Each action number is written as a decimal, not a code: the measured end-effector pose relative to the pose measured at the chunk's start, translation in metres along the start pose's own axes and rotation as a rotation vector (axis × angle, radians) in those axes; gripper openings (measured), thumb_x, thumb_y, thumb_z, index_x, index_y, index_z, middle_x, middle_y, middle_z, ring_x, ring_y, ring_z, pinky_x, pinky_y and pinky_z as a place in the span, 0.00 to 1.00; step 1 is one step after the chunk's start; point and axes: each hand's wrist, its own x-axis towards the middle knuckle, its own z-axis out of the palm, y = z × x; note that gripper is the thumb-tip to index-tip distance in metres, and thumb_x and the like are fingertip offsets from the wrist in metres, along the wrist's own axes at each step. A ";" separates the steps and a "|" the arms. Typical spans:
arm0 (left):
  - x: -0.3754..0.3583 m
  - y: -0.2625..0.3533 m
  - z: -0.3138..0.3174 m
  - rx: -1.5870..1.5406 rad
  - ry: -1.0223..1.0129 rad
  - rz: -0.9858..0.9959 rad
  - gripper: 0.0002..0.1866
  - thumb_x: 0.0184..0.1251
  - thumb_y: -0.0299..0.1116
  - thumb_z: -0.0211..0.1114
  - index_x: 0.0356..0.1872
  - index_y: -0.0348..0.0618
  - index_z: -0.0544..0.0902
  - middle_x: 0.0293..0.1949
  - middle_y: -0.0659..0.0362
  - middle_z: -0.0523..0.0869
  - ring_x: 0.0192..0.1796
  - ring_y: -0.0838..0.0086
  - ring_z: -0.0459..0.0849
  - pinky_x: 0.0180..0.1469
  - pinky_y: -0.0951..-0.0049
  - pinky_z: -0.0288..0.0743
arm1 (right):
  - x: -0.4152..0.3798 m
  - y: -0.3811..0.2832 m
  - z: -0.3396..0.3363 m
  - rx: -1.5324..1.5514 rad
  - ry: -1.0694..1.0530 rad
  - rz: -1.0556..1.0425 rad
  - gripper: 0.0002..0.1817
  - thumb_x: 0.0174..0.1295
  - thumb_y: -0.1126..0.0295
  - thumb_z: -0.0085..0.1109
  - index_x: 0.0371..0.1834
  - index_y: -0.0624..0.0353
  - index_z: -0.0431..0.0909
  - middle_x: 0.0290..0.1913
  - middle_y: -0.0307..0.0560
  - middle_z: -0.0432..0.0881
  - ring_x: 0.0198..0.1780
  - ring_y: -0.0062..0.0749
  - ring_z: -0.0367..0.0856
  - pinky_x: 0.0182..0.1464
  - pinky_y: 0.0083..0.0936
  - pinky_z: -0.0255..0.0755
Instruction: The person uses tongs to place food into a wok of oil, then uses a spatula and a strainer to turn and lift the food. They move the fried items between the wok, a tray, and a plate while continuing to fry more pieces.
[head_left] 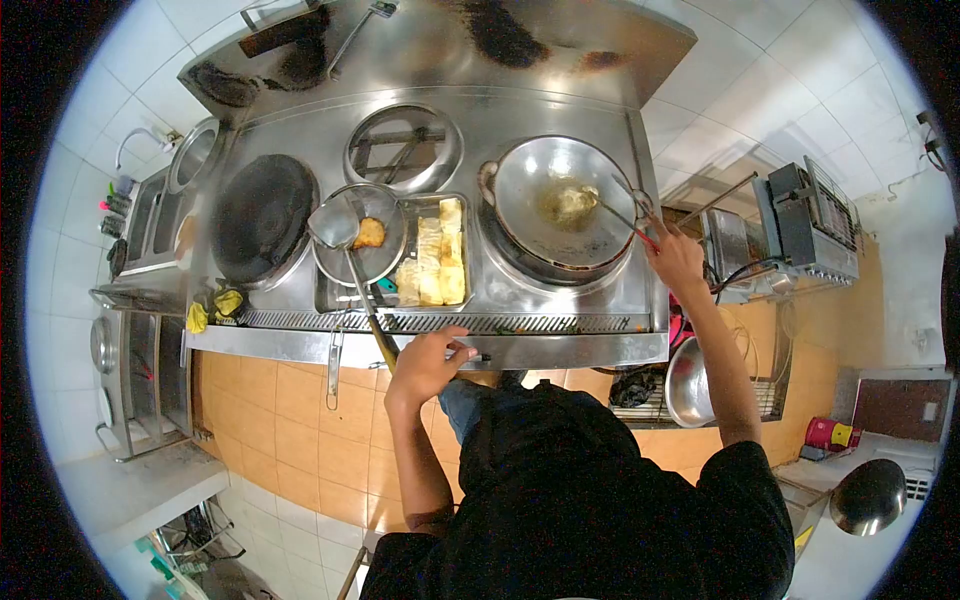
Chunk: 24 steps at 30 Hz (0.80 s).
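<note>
My right hand (678, 258) is closed around red-handled metal tongs (622, 218) at the right rim of a wok (550, 240). The tongs' lower end reaches a pale, bubbling piece of food (572, 204) in yellowish oil. At the stove's front edge is my left hand (425, 365), its fingers loosely bent and apart, with nothing visible in them. Close to it ends the handle of a ladle (362, 290), whose bowl rests on a round strainer (398, 258). A browned fried piece (369, 233) lies in that strainer. Beside it, a metal tray (463, 290) holds several pale yellow slabs (440, 250).
A black flat pan (262, 220) sits on the left burner, with a metal ring (405, 148) behind the tray. Yellow cloths (215, 308) lie at the front left. To the right stands a dark appliance (815, 230); a steel bowl (690, 385) is lower down.
</note>
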 end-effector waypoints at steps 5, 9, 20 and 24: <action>0.001 -0.001 0.001 0.017 -0.002 0.009 0.20 0.66 0.40 0.67 0.53 0.37 0.81 0.40 0.46 0.89 0.39 0.60 0.90 0.42 0.65 0.81 | -0.012 0.008 0.002 -0.004 0.014 0.044 0.30 0.62 0.54 0.60 0.67 0.48 0.69 0.40 0.60 0.85 0.35 0.55 0.86 0.35 0.47 0.80; 0.002 0.002 0.002 0.023 -0.006 0.021 0.21 0.66 0.40 0.67 0.54 0.37 0.81 0.40 0.46 0.89 0.37 0.60 0.90 0.42 0.65 0.81 | -0.016 0.004 0.000 -0.010 -0.004 0.095 0.29 0.62 0.53 0.60 0.65 0.51 0.71 0.39 0.61 0.84 0.35 0.54 0.86 0.34 0.46 0.80; 0.008 0.001 0.001 -0.025 -0.023 0.043 0.20 0.65 0.38 0.68 0.52 0.35 0.81 0.38 0.48 0.89 0.29 0.67 0.87 0.34 0.69 0.78 | -0.011 -0.028 0.021 0.096 0.038 0.052 0.28 0.59 0.57 0.64 0.62 0.54 0.74 0.35 0.56 0.84 0.33 0.53 0.86 0.33 0.44 0.80; 0.008 -0.002 -0.003 0.006 -0.006 0.070 0.20 0.65 0.40 0.68 0.52 0.35 0.82 0.38 0.48 0.89 0.27 0.67 0.87 0.36 0.68 0.78 | -0.006 -0.030 0.024 0.046 0.022 0.065 0.24 0.62 0.54 0.59 0.57 0.55 0.78 0.32 0.56 0.85 0.32 0.54 0.86 0.34 0.45 0.81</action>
